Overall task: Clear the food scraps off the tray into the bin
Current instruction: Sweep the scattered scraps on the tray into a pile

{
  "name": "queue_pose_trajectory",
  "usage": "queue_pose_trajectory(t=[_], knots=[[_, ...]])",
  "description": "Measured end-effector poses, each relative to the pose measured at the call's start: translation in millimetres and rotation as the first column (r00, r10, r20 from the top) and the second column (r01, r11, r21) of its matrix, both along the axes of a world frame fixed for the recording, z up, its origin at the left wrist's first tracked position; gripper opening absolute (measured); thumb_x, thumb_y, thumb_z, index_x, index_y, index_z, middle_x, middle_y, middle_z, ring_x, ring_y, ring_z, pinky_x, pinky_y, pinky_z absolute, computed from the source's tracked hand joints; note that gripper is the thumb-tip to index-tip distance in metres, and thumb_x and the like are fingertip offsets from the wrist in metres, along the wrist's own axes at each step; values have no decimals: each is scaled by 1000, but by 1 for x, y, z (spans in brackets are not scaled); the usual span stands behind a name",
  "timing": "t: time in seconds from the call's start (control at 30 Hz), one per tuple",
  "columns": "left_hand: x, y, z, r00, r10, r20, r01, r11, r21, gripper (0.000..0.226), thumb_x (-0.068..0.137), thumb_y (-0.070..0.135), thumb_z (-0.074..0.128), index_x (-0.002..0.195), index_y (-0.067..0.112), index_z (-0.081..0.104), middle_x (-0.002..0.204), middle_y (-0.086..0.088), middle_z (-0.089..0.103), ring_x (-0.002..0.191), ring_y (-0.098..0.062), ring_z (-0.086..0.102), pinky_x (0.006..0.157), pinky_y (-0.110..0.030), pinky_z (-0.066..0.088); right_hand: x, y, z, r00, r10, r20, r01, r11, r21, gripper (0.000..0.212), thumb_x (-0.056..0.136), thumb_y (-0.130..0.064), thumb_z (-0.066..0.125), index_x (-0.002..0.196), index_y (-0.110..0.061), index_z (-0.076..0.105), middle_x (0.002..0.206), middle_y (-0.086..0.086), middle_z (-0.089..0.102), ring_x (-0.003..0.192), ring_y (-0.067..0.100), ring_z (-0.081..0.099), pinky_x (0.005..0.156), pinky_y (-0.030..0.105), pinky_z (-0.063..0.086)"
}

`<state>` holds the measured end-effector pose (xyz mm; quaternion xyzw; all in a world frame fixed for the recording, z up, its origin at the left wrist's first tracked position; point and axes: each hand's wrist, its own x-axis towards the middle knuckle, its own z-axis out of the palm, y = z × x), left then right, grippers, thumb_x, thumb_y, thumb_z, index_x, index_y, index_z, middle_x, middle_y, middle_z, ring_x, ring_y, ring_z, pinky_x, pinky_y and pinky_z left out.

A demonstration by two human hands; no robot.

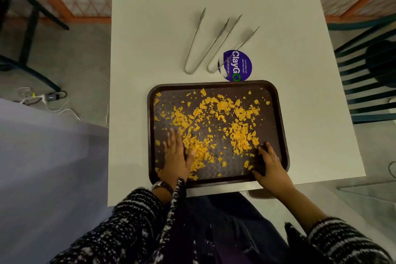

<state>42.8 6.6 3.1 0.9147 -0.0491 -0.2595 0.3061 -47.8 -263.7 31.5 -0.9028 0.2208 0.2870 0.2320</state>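
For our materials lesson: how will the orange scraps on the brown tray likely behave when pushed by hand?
The scraps look thin and jagged, so probably light and brittle. Lying scattered, they would likely spread rather than move together. The tray rim should contain them.

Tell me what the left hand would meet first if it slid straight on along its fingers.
Likely the orange scraps just beyond the left hand, lying on the tray; farther along comes the tray's far rim.

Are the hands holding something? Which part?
Nothing is held. The left hand and the right hand both rest flat on the tray among the food scraps; the tongs lie untouched beyond it.
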Motion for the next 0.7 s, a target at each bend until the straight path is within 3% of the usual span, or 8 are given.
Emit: queue_pose_trajectory(t=[0.13, 0.2, 0.27, 0.37, 0.47, 0.6, 0.7], knots=[[-6, -23, 9, 973, -230, 29, 231, 957, -175, 72, 97, 35, 38, 142, 21, -17, 148, 5, -29, 137, -10, -28, 118, -36, -9, 0, -1, -1, 1000, 4, -14, -4, 1000, -4, 79, 82, -27, 66, 148, -20, 22, 159, 0, 3, 143, 32, 20, 113, 52, 27], [-5, -22, 10, 986, -169, -1, 164, 962, -218, 71, 97, 35, 38, 142, 26, -17, 147, 10, -30, 136, -11, -26, 116, -40, -3, 1, -2, -1, 1000, 13, -13, -13, 1000, -13, 77, 83, -27, 65, 147, -19, 23, 159, 1, 5, 143, 33, 22, 114, 52, 26], [-2, -13, 11, 999, -2, -39, -6, 977, -214, 73, 96, 37, 39, 142, 32, -17, 147, 14, -31, 136, -16, -23, 113, -45, 6, 2, -3, -2, 1000, 23, -9, -24, 999, -27, 74, 84, -27, 64, 147, -19, 25, 159, 2, 7, 142, 33, 24, 114, 52, 26], [-1, 8, 9, 981, 193, 22, -191, 977, -93, 74, 95, 35, 42, 149, 19, -6, 152, 5, -24, 141, -19, -18, 117, -47, 5, 5, -4, -1, 998, 68, 10, -67, 994, -84, 67, 86, -28, 61, 145, -19, 31, 158, 4, 14, 137, 35, 32, 111, 50, 33], [-8, 19, 3, 979, 200, 38, -202, 979, 37, 72, 96, 34, 40, 149, 6, -1, 157, -10, -15, 145, -22, -12, 120, -42, 5, 10, -4, 2, 990, 140, 19, -135, 977, -166, 60, 88, -27, 57, 142, -17, 34, 155, 6, 20, 129, 35, 42, 101, 46, 43], [-14, 8, -7, 979, 193, 69, -200, 970, 135, 71, 96, 40, 35, 149, 7, 0, 157, -14, -12, 145, -25, -12, 120, -41, -3, 15, -7, 7, 965, 259, 24, -249, 945, -212, 57, 88, -26, 55, 140, -12, 38, 150, 13, 27, 121, 36, 50, 94, 43, 47], [-8, -11, -3, 981, 189, 49, -190, 981, 31, 70, 97, 39, 34, 149, 11, -3, 157, -9, -12, 144, -21, -16, 116, -34, -13, 19, -15, 9, 937, 349, 22, -337, 916, -216, 52, 88, -23, 55, 137, -9, 43, 144, 15, 36, 117, 37, 52, 96, 42, 46]])
